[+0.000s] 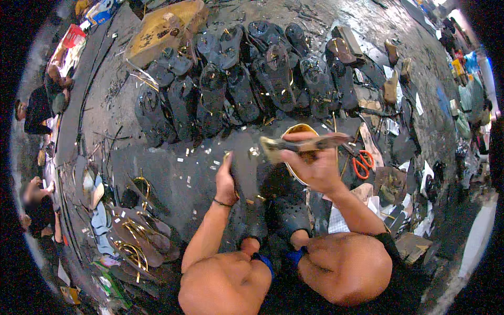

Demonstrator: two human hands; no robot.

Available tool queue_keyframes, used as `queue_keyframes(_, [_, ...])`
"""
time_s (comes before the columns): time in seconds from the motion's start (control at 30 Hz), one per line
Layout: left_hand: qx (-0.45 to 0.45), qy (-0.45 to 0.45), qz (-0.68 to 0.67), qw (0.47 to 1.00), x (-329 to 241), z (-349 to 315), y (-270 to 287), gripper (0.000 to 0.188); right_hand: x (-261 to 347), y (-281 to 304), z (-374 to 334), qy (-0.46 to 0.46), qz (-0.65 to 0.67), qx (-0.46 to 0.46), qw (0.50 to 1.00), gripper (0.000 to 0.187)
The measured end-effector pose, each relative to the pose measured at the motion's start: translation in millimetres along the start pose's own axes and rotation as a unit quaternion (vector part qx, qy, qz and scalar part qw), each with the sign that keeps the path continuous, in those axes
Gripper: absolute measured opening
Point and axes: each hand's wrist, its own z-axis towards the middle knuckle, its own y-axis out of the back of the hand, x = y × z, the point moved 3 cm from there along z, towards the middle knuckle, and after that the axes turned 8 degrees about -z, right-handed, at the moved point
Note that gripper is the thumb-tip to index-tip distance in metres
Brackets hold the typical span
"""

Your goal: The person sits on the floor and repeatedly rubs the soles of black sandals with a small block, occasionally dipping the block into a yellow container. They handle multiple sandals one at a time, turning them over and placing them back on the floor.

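My left hand (226, 181) is closed round the edge of a dark, flat shoe sole (245, 165), held upright in front of my feet. In my right hand (317, 170) is a brush-like tool (304, 145) with a pale, broad end and a darker handle, smeared by motion. Its pale end points left, towards the sole, with a gap between them. Below and behind the right hand stands a pale-rimmed tub (300, 127) with a yellowish inside, partly hidden by the hand and tool.
Rows of black sandals (212, 94) lie beyond my hands, before a yellowish block (165, 34). Orange-handled scissors (363, 164) rest at the right among scraps. At the left lie more soles (142, 236) with gold-coloured strips. Other people (39, 210) sit at the far left.
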Motion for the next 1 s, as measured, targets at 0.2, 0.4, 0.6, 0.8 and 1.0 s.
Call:
queue_keyframes(0.2, [-0.034, -0.069, 0.082, 0.994, -30, -42, -41, 0.049, -10, -53, 32, 0.071, -0.001, -0.021, 0.997, 0.022])
queue_keyframes(0.4, [-0.010, -0.137, 0.082, 0.987, -13, -42, -13, 0.050, 27, -64, 6, 0.066, 0.026, 0.056, 0.996, 0.016])
queue_keyframes(0.6, [-0.008, -0.137, 0.026, 0.990, -17, -38, -29, 0.048, 35, -55, 1, 0.147, 0.033, 0.003, 0.989, 0.010])
queue_keyframes(0.8, [0.088, -0.189, -0.009, 0.978, -39, -46, -45, 0.051, 18, -71, -3, -0.074, 0.119, 0.012, 0.990, 0.025])
queue_keyframes(1.0, [-0.040, 0.187, -0.125, 0.974, 20, -126, 64, 0.086, 11, -31, 30, -0.241, 0.439, 0.003, 0.866, 0.026])
